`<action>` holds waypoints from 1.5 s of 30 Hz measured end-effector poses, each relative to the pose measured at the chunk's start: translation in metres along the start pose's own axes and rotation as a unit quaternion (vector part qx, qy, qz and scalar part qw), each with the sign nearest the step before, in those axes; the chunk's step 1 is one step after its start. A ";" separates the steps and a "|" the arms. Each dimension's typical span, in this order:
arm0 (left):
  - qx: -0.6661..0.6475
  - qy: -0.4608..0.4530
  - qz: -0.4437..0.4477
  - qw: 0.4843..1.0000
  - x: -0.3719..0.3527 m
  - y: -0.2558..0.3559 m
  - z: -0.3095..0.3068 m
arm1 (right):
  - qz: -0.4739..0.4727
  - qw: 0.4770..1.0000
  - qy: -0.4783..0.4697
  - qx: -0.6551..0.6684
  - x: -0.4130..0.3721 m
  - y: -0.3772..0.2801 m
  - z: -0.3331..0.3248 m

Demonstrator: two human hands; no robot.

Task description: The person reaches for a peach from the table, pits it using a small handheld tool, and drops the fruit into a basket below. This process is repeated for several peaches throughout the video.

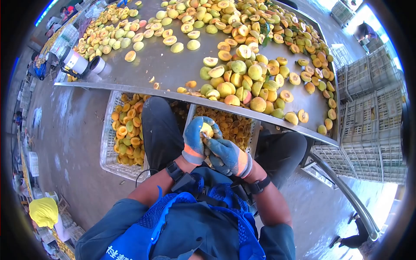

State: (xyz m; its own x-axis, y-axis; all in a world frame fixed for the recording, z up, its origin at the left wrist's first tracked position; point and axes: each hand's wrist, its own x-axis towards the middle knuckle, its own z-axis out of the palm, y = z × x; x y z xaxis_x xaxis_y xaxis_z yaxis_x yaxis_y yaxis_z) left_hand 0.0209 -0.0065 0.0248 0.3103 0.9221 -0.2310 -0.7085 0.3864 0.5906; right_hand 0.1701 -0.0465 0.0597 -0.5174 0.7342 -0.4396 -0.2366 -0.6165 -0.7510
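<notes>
My gloved left hand (193, 138) is closed around a yellow peach half (207, 129) above my lap. From the right, my gloved right hand (226, 152) meets it, fingers wrapped round a small metal-tipped tool (204, 135). The tip touches the fruit; the rest of the tool is hidden in the glove. Below the table edge, a white crate (104, 149) of peach halves stands by my left knee. Another crate (255, 134), filled with orange-yellow pieces, sits between my knees, partly covered by my hands.
A metal table (164, 69) in front carries many cut peaches (255, 71), piled to its right. A white cylindrical container (74, 60) lies at its left end. Stacked plastic crates (368, 130) stand at right, near a curved metal rail (342, 186). Other people are at far left and right.
</notes>
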 end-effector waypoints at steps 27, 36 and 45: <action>0.069 -0.119 -0.120 0.983 0.004 -0.014 -0.023 | 0.098 0.981 -0.055 0.158 -0.020 0.012 -0.010; 0.068 -0.058 -0.105 0.990 -0.009 0.004 -0.005 | 0.072 0.948 -0.149 0.273 -0.012 0.026 -0.012; 0.148 0.113 0.140 0.973 -0.005 0.052 -0.011 | -0.038 0.998 -0.005 -0.043 -0.028 0.014 0.009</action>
State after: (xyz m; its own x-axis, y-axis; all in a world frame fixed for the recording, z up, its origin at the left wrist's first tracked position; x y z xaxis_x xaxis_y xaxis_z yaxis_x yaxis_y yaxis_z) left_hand -0.0239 0.0093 0.0480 -0.0385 0.9841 -0.1736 -0.5207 0.1285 0.8440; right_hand 0.1736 -0.0780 0.0660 -0.5094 0.7748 -0.3743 -0.2039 -0.5313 -0.8223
